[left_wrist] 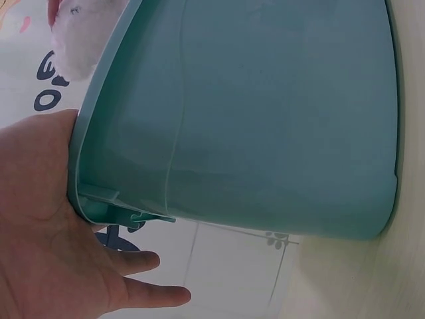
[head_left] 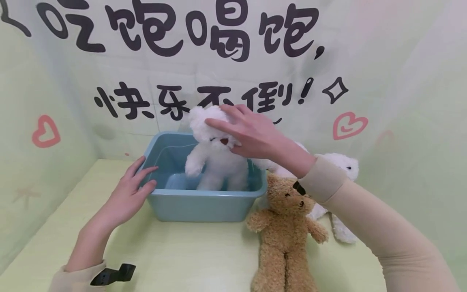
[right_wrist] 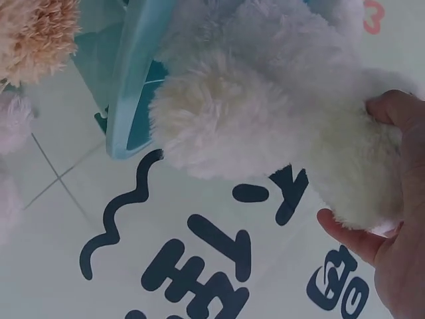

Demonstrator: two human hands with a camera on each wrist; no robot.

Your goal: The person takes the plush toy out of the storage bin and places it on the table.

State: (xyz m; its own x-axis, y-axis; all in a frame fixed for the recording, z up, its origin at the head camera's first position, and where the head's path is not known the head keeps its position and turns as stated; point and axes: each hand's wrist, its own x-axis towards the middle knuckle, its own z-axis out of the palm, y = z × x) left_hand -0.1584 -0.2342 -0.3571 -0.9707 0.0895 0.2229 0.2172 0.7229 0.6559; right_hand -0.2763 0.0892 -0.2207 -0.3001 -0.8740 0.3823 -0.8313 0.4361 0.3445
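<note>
A white teddy bear (head_left: 219,162) is upright with its lower body inside a blue plastic bin (head_left: 204,207). My right hand (head_left: 251,132) grips the bear's head from its right side, with fingers over the top and thumb near the muzzle. In the right wrist view, fingers and thumb stand on either side of the fluffy white head (right_wrist: 358,153). My left hand (head_left: 127,190) rests on the bin's left rim, some fingers over the edge. Two fingers stretch out straight beside the bin's outer wall (left_wrist: 279,119) in the left wrist view.
A brown teddy bear (head_left: 286,239) lies on the pale table (head_left: 197,255), against the bin's right side. Behind it lie other white plush toys (head_left: 341,162), partly hidden by my right forearm. A printed cloth backdrop (head_left: 146,73) hangs close behind the bin.
</note>
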